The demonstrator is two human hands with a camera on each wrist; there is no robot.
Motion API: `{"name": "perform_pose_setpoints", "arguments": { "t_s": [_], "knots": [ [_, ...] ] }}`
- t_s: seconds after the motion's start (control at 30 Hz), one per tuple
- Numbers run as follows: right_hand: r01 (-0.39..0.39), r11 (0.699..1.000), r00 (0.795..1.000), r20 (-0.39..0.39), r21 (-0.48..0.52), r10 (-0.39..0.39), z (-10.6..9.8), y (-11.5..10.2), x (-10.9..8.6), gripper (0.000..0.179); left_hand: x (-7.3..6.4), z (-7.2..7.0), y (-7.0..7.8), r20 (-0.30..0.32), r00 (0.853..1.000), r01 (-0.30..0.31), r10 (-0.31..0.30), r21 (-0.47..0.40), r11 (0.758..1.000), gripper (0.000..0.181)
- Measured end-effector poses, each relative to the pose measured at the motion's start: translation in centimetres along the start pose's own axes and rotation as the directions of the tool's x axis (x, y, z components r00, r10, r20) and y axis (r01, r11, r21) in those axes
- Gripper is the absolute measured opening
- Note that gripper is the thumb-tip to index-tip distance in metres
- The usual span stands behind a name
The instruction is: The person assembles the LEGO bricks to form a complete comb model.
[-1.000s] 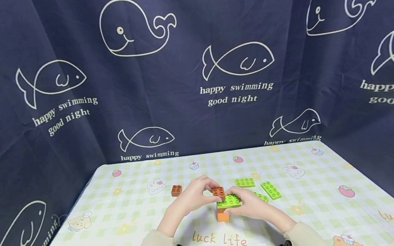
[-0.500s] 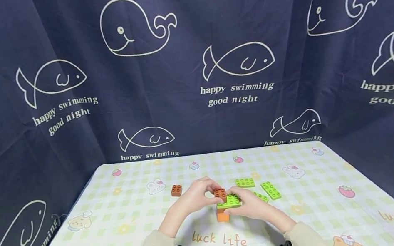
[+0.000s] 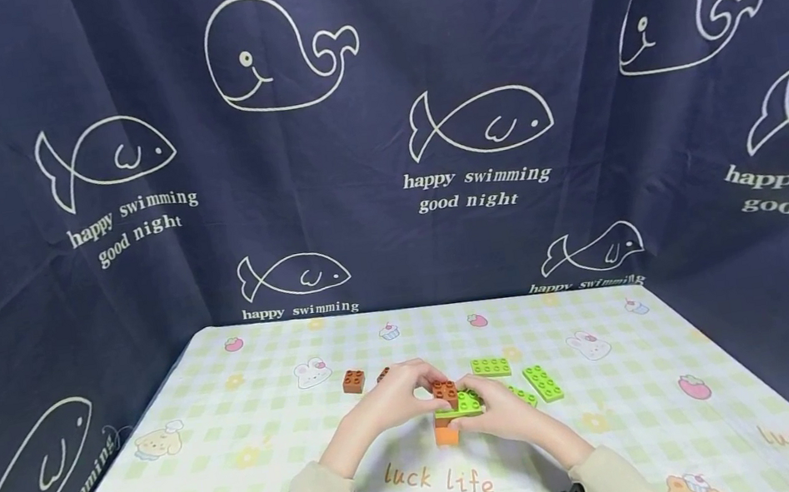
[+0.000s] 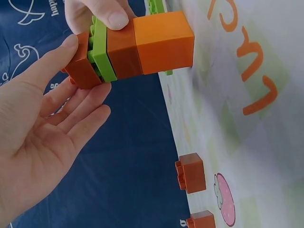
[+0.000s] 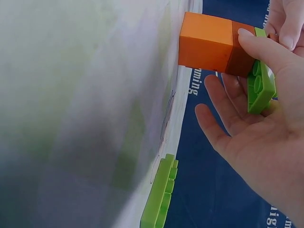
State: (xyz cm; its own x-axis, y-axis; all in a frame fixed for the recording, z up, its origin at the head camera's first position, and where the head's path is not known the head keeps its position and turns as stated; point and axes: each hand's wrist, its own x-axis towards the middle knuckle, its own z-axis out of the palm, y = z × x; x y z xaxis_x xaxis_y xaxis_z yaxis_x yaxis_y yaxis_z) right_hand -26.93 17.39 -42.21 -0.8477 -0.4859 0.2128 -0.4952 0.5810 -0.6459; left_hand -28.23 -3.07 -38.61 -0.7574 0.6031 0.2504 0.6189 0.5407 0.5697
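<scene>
A stack stands on the table: an orange block (image 3: 447, 436) at the bottom, a brown brick (image 4: 124, 54) above it, then a green studded plate (image 3: 471, 402) jutting out to the right. My left hand (image 3: 395, 400) pinches another brown brick (image 3: 444, 392) between thumb and fingers at the left end of the plate. In the left wrist view that brick sits slightly askew against the green studs, with a narrow gap on one side. My right hand (image 3: 506, 408) steadies the stack, its thumb pressed on the lower brown brick and its fingers behind.
Two loose brown bricks lie left of the stack, one a brown brick (image 3: 354, 381) farther out and one a brown brick (image 3: 383, 374) partly behind my left hand. Several green plates lie at the right, among them a green plate (image 3: 490, 366) and an angled green plate (image 3: 543, 383).
My left hand has shifted slightly right and down with its brown brick, over the plate's left end. A loose brown brick now shows behind it. The right hand keeps its place.
</scene>
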Motion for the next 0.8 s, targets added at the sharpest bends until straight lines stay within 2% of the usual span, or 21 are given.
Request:
{"name": "perform_pose_setpoints", "arguments": {
  "t_s": [0.33,0.8],
  "knots": [
    [0.0,1.0,1.0,-0.001,-0.004,0.0,0.0,-0.05,0.04,0.04,-0.04,0.16,-0.27,-0.005,1.0,-0.028,0.028,-0.004,1.0,0.027],
    [-0.001,1.0,1.0,0.005,-0.005,0.001,0.03,0.17,0.07,0.038,-0.01,0.7,-0.99,-0.023,0.999,-0.036,0.034,-0.07,0.997,0.026]
  ]
}}
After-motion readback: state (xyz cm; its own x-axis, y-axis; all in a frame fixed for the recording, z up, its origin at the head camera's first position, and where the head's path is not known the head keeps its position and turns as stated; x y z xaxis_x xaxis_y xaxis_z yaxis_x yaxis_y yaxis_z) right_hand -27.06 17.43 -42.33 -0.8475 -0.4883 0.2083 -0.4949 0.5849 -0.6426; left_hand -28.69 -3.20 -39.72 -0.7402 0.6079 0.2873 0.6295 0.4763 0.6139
